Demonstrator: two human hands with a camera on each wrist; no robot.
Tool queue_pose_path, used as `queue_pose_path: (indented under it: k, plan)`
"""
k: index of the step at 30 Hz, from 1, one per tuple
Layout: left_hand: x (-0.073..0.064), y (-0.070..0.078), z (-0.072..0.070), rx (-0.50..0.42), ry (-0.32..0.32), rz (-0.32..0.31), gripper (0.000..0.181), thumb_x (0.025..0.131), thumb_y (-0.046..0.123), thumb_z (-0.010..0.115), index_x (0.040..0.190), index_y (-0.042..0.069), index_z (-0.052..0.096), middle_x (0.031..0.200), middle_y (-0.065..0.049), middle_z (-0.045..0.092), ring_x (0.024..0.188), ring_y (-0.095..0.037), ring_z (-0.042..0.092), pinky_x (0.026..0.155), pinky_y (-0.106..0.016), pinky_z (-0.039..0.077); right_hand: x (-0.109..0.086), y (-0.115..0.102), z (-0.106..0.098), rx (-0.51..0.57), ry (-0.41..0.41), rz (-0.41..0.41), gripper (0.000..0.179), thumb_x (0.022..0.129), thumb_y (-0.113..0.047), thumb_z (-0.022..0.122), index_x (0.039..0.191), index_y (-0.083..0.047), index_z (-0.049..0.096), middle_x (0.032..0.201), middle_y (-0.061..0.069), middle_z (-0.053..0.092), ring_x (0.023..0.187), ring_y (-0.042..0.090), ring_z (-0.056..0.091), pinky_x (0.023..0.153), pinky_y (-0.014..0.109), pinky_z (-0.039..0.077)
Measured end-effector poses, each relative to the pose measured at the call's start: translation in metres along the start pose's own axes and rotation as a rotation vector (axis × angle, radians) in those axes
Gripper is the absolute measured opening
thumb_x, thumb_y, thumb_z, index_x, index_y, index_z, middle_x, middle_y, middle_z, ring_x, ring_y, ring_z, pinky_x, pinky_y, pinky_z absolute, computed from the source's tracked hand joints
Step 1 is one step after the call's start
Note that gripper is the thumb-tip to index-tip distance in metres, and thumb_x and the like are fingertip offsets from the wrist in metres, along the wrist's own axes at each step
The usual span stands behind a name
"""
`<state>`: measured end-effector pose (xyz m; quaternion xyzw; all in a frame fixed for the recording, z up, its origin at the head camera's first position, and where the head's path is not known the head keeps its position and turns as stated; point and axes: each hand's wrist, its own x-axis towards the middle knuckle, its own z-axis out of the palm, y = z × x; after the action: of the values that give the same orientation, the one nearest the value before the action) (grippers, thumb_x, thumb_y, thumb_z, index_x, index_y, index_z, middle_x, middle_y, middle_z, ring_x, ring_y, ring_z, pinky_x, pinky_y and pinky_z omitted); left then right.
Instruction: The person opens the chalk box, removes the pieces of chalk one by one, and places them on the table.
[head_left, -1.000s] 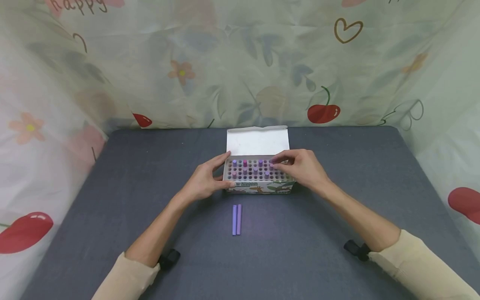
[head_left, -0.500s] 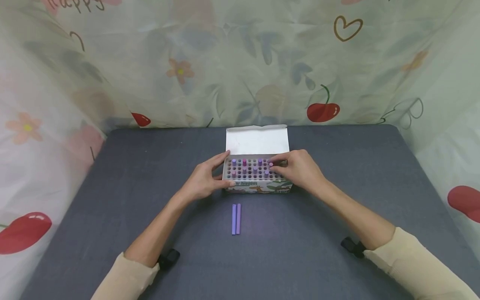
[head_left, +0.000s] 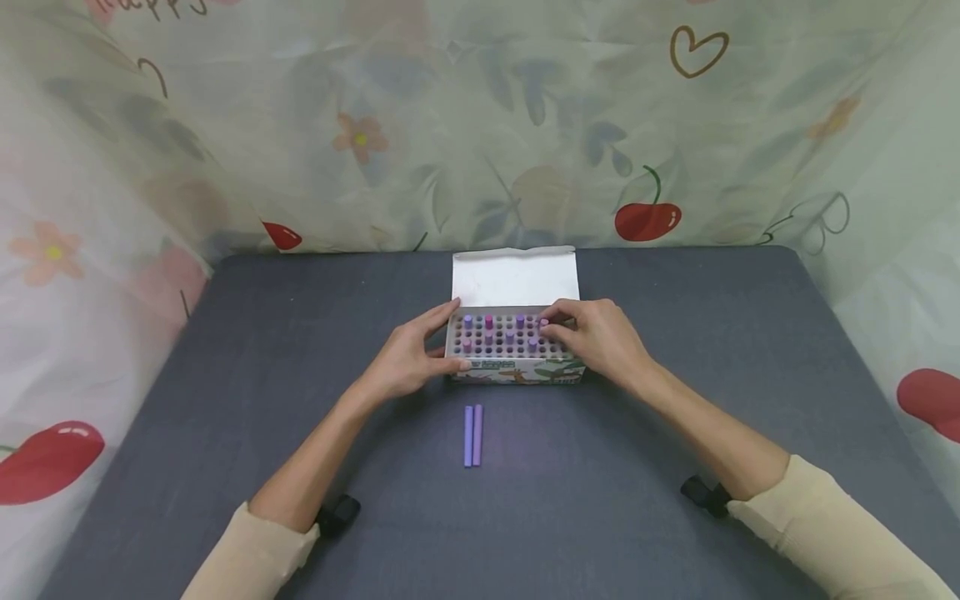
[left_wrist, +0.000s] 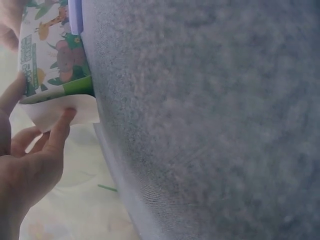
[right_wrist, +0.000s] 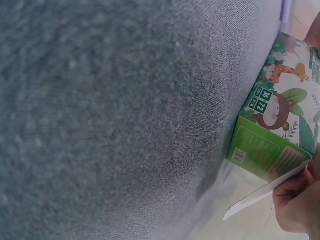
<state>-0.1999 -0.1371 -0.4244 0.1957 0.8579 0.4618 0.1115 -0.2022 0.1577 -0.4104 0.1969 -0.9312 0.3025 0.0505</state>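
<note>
An open cardboard box (head_left: 491, 372) printed with jungle animals stands on the table, its white lid (head_left: 516, 278) folded back. Inside, a perforated holder carries several slim purple and pink crayon-like sticks upright. My left hand (head_left: 405, 358) grips the box's left end, thumb at the front. In the left wrist view, fingers (left_wrist: 62, 125) lie against a white side flap (left_wrist: 55, 111). My right hand (head_left: 603, 337) is over the box's right part, thumb and forefinger pinching the top of a pinkish-purple stick (head_left: 544, 322) in the holder. From the right wrist, that hand (right_wrist: 300, 210) is beside another flap.
Two loose sticks, a blue-violet one (head_left: 468, 436) and a purple one (head_left: 477, 435), lie side by side on the dark grey table (head_left: 600, 517) in front of the box. A patterned curtain (head_left: 420, 192) hangs behind and at both sides.
My right hand has shifted slightly at the pinched stick, its fingertips staying at the same part of the holder. My left hand and the loose sticks stay in place.
</note>
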Motion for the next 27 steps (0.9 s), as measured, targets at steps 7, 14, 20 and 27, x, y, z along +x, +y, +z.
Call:
queue_pose_path:
  k: [7, 14, 20, 27]
  plan:
    - [0.0004, 0.0002, -0.0003, 0.006, -0.001, 0.002, 0.090, 0.085, 0.017, 0.081, 0.158, 0.018, 0.029, 0.162, -0.004, 0.026, 0.145, -0.027, 0.033, 0.097, -0.029, 0.054, 0.0001, 0.0018, 0.0000, -0.004, 0.031, -0.057, 0.014, 0.094, -0.024, 0.072, 0.106, -0.016, 0.072, 0.061, -0.005, 0.060, 0.050, 0.011, 0.042, 0.047, 0.029, 0.033]
    - [-0.0006, 0.0010, -0.0005, 0.016, 0.003, 0.004, 0.089, 0.085, 0.017, 0.081, 0.158, 0.019, 0.029, 0.162, -0.004, 0.027, 0.144, -0.026, 0.035, 0.097, -0.030, 0.055, -0.0002, 0.0022, 0.0011, 0.002, 0.059, -0.068, 0.012, 0.096, -0.023, 0.069, 0.107, -0.017, 0.068, 0.080, 0.000, 0.072, 0.057, 0.012, 0.051, 0.051, 0.029, 0.038]
    - [-0.0008, 0.0010, -0.0004, 0.025, 0.000, 0.004, 0.090, 0.085, 0.017, 0.080, 0.158, 0.020, 0.028, 0.162, -0.004, 0.026, 0.140, -0.027, 0.040, 0.094, -0.029, 0.056, -0.0016, 0.0034, 0.0017, 0.083, 0.079, -0.053, 0.011, 0.097, -0.023, 0.068, 0.107, -0.018, 0.066, 0.095, 0.004, 0.076, 0.071, 0.012, 0.065, 0.057, 0.030, 0.044]
    - [-0.0013, 0.0009, -0.0006, 0.020, 0.002, 0.006, 0.090, 0.085, 0.016, 0.081, 0.158, 0.020, 0.029, 0.162, -0.004, 0.027, 0.139, -0.027, 0.042, 0.095, -0.030, 0.056, -0.0029, 0.0010, 0.0018, 0.120, 0.124, -0.043, 0.009, 0.097, -0.022, 0.068, 0.105, -0.020, 0.066, 0.091, 0.002, 0.076, 0.074, 0.011, 0.067, 0.058, 0.030, 0.046]
